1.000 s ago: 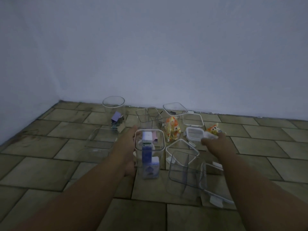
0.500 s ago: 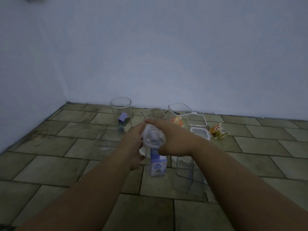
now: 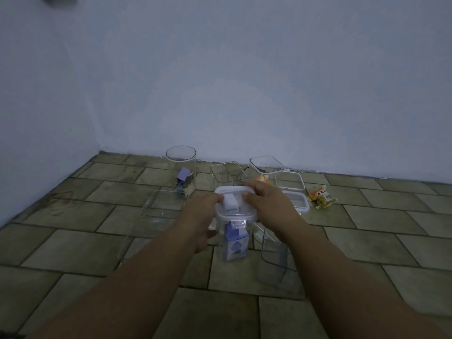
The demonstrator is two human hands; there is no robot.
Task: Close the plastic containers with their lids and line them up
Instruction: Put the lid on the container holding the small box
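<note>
A tall clear square container (image 3: pixel 234 245) with a purple-and-white box inside stands on the tiled floor in the middle. A white-rimmed snap lid (image 3: pixel 236 209) sits on its top. My left hand (image 3: pixel 199 212) holds the lid's left edge, thumb against the container wall. My right hand (image 3: pixel 271 206) curls over the lid's right and far edges. Behind stand a round container (image 3: pixel 181 165) holding a purple item, an open square container (image 3: pixel 227 173), and another square container (image 3: pixel 266 165) with an orange snack behind my right hand.
A small lidded box (image 3: pixel 299 201) and a loose lid (image 3: pixel 292 182) lie right of my hands, with a snack packet (image 3: pixel 321 198) farther right. Clear open containers lie at left (image 3: pixel 159 204) and right (image 3: pixel 272 261). The wall is close behind.
My right hand carried the lid from the right side onto the tall container. Both hands now sit on the lid's edges; the left hand moved from the container's side up to the lid.
</note>
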